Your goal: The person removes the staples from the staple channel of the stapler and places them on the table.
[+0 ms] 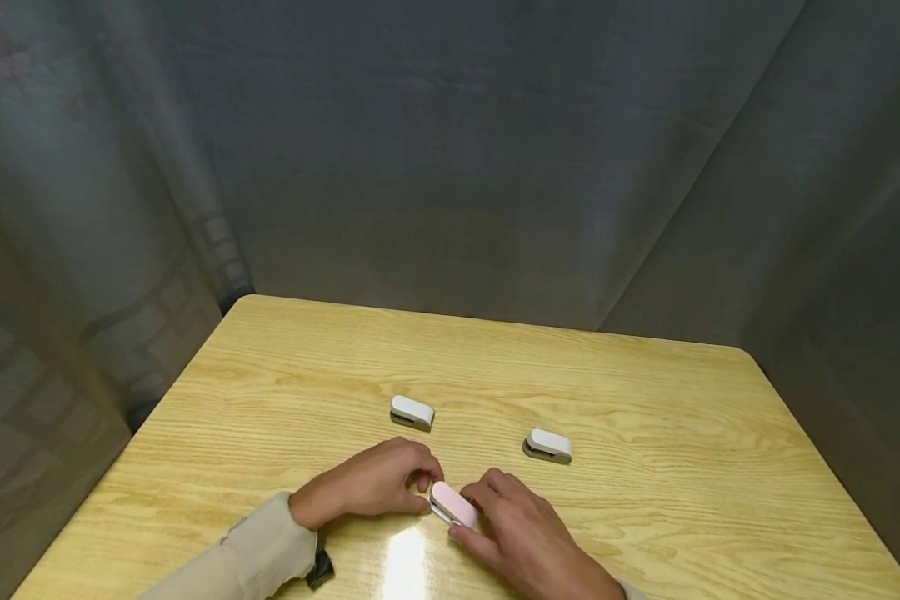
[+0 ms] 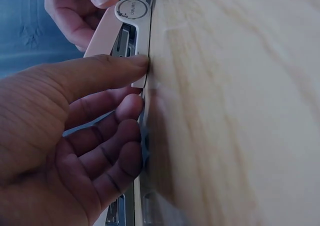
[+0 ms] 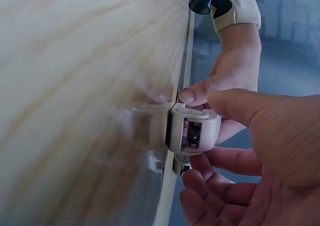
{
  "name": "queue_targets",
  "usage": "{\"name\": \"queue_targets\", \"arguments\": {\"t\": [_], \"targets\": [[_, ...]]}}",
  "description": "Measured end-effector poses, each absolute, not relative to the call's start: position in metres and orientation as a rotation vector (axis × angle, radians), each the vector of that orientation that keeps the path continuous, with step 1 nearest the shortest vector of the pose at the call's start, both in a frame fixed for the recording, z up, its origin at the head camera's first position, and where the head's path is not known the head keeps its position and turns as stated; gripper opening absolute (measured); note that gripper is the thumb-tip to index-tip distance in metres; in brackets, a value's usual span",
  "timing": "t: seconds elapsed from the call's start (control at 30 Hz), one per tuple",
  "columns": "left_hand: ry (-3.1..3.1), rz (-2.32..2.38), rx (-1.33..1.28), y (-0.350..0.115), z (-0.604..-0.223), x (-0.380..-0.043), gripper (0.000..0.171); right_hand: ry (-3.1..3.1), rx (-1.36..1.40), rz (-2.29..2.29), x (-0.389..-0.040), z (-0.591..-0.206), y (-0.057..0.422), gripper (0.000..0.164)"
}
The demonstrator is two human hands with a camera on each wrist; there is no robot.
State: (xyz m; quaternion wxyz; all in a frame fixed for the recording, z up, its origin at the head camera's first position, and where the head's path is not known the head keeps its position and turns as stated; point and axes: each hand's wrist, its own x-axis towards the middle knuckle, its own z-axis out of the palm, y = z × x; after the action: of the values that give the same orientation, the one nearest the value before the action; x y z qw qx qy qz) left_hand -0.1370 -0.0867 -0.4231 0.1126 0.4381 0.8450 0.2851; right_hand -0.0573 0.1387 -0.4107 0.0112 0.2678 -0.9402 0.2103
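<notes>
A small pink and white stapler (image 1: 453, 504) stands on the table between the two hands, its pink arm raised a little at an angle from the white base in the left wrist view. My left hand (image 1: 378, 479) pinches the base's far-left end between thumb and index finger, the other fingers curled beneath. At the opposite, hinged end, my right hand (image 1: 521, 529) grips the stapler's sides with thumb and fingers. The right wrist view shows that rear end (image 3: 212, 131) and its dark slot.
Two more white-topped staplers lie farther back: one (image 1: 412, 411) beyond my left hand, the other (image 1: 547, 444) beyond my right. The wooden table (image 1: 682, 500) ends at grey curtains (image 1: 435, 167) behind. A black object (image 1: 320, 571) hangs by the left sleeve.
</notes>
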Motion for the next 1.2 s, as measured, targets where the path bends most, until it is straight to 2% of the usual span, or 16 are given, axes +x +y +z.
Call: {"name": "queue_targets", "arguments": {"t": [0.8, 1.2], "targets": [[2.465, 0.825, 1.386, -0.081, -0.420, -0.137, 0.017, -2.877, 0.885, 0.694, -0.072, -0.410, 0.145, 0.018], [2.549, 0.823, 1.330, -0.071, -0.421, -0.140, 0.018, -2.816, 0.941, 0.742, -0.087, -0.408, 0.153, 0.015]]}}
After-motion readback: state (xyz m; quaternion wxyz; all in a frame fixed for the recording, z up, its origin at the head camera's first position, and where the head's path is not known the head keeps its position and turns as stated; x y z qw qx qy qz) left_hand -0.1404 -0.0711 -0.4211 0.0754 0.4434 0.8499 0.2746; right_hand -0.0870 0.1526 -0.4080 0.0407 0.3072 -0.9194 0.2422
